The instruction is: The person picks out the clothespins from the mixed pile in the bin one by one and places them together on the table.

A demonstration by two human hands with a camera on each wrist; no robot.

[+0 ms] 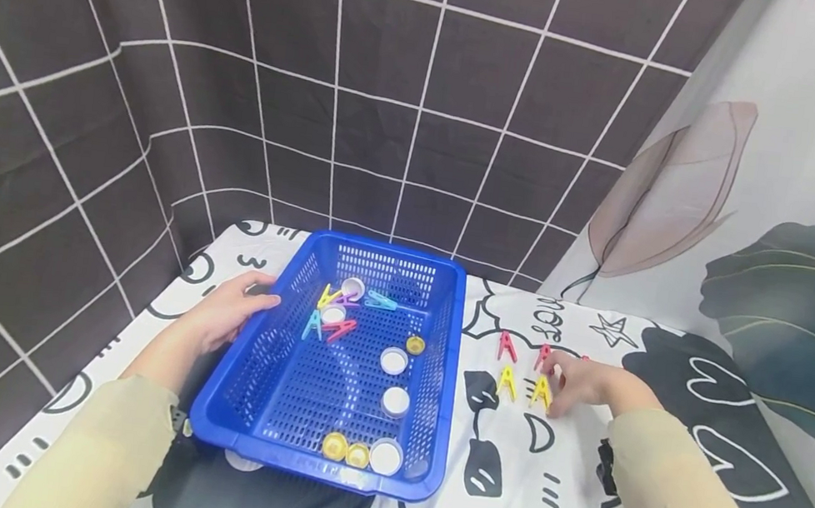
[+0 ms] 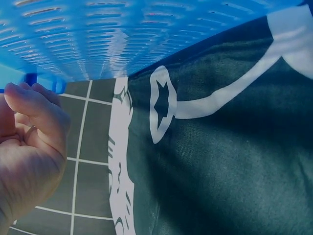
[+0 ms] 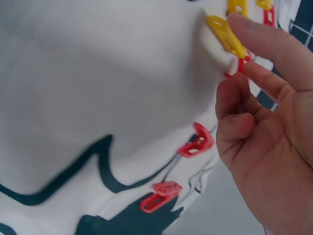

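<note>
My left hand (image 1: 231,309) grips the left rim of a blue plastic basket (image 1: 437,425), thumb on the rim; the left wrist view shows its curled fingers (image 2: 34,105) at the edge. On the right, my right hand (image 1: 581,383) pinches a yellow clothespin (image 3: 226,36) between thumb and index finger, close over the cloth. Beside it lie another yellow clothespin (image 1: 508,382) and a red clothespin (image 1: 507,347). A second red clothespin (image 1: 543,356) is just behind the fingertips. Two more, a red clothespin (image 3: 197,142) and its neighbour, show below the hand in the right wrist view.
Inside the basket are coloured clothespins, such as a blue clothespin (image 1: 381,300), with white caps (image 1: 394,361) and yellow caps (image 1: 335,446). A patterned cloth (image 1: 525,477) covers the surface. Behind hangs a dark grid-patterned curtain (image 1: 376,133); a leaf-print cloth (image 1: 808,316) hangs at right.
</note>
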